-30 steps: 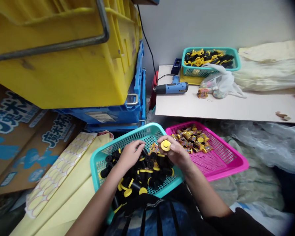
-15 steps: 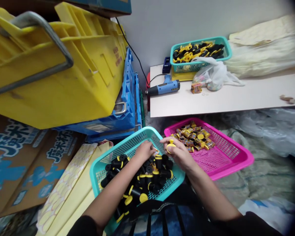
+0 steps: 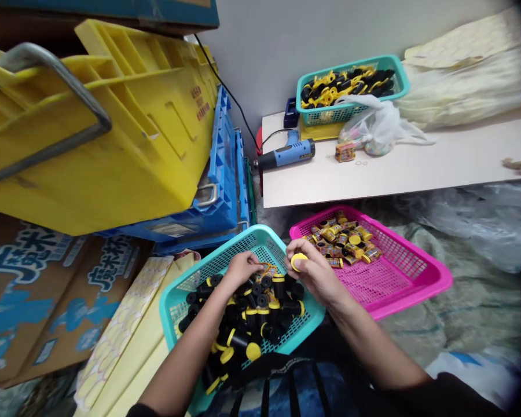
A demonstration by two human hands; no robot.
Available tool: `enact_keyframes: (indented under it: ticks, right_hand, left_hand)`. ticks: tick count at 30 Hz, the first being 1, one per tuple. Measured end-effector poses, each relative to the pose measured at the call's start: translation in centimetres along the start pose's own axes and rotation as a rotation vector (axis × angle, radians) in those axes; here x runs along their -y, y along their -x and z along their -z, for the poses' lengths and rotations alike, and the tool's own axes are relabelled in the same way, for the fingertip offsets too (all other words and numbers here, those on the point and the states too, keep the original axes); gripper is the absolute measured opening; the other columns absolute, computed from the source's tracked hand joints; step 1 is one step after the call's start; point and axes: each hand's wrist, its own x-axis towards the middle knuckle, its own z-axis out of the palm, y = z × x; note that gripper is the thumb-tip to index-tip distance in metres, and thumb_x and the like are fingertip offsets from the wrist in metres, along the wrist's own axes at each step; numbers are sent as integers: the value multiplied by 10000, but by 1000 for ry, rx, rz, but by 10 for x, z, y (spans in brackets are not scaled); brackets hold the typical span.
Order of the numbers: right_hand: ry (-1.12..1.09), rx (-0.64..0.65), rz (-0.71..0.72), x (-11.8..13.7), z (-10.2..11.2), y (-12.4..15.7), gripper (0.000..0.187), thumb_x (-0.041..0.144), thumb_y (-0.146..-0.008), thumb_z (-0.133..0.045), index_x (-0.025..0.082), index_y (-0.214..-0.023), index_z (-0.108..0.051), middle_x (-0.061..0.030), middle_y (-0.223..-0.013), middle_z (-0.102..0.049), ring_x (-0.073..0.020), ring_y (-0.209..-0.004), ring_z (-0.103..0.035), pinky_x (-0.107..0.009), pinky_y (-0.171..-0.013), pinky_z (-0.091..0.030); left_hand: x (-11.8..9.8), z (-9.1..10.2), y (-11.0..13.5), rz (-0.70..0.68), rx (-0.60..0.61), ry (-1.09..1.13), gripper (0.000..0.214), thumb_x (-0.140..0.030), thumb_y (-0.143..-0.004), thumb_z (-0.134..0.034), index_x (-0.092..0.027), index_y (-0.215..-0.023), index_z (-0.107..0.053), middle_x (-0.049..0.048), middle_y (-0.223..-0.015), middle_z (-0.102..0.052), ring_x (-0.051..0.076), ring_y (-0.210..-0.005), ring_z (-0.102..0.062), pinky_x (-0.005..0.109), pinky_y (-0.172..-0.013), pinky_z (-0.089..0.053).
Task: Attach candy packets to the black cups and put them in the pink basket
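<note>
My left hand (image 3: 242,269) is over the turquoise basket (image 3: 173,301), its thumb and fingertips pinched on the edge of a small printed orange-and-yellow wrapper (image 3: 267,269). Just right of it, my right hand (image 3: 315,272) is closed around a small piece with a round yellow cap (image 3: 298,262); the fingers hide the rest of that piece. Under my hands, the basket holds many loose black cylinders with yellow caps (image 3: 241,339), lying in all directions. Beside my right hand, a pink basket (image 3: 399,295) holds similar cylinders in printed wrappers (image 3: 351,237).
On the white table (image 3: 373,179) lie a blue heat gun (image 3: 289,153), a wrapped block (image 3: 344,152), a white plastic bag (image 3: 380,127) and another turquoise basket (image 3: 310,117) of black and yellow parts. Yellow (image 3: 113,174) and blue crates (image 3: 226,162) stand stacked at the left, above cardboard boxes (image 3: 61,301).
My left hand has shifted slightly left, and more of the wrapper shows at its fingertips. The yellow-capped piece in my right hand has turned, its round face now toward me.
</note>
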Motion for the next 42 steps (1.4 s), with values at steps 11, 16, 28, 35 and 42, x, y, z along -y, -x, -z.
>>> enact_keyframes:
  ticks: [11,16,28,35,42]
  right_hand:
    - [343,119,-122,-8,8,1,534,504,-798,-645,228,-1231,-498,-39,-1004,-555,-140,-866,-560,-275,-787,-483]
    - [628,123,-1,-5,-7,-5,337,380,-786,-588,181,-1058,-603,-54,-1045,-608,-187,-951,-559,-334,-876,-445]
    - [675,255,-13,-44,-66,-36,356,478,-745,-686,137,-658,-634,-12,-764,-557,-118,-731,-522,-256,-736,-394]
    - [586,217,11,-55,-74,-34,424,521,-715,-703,139,-604,-558,-1,-728,-505,-116,-718,-485,-251,-727,-368]
    - [447,196,-82,-52,-72,-27,311,443,-762,-636,190,-927,-564,-2,-868,-509,-133,-785,-489,-261,-752,-396]
  left_hand:
    - [0,44,51,-23,-151,222,595,-311,-765,-632,-189,-1339,-531,-2,-732,-639,167,-715,-592,295,-716,-465]
    - [-6,47,81,30,-133,299,727,-299,-812,-589,-214,-1476,-304,-104,-515,-399,91,-483,-362,204,-508,-291]
    - [0,55,112,41,-192,750,843,-283,-667,-750,-184,-1417,-378,-22,-772,-656,136,-741,-622,259,-723,-484]
    - [5,48,112,123,-256,1011,437,-336,-594,-828,-144,-957,-679,42,-824,-707,150,-734,-653,255,-677,-524]
    - [16,42,109,156,-444,1103,374,-450,-621,-793,-139,-803,-692,40,-761,-725,133,-638,-643,249,-638,-525]
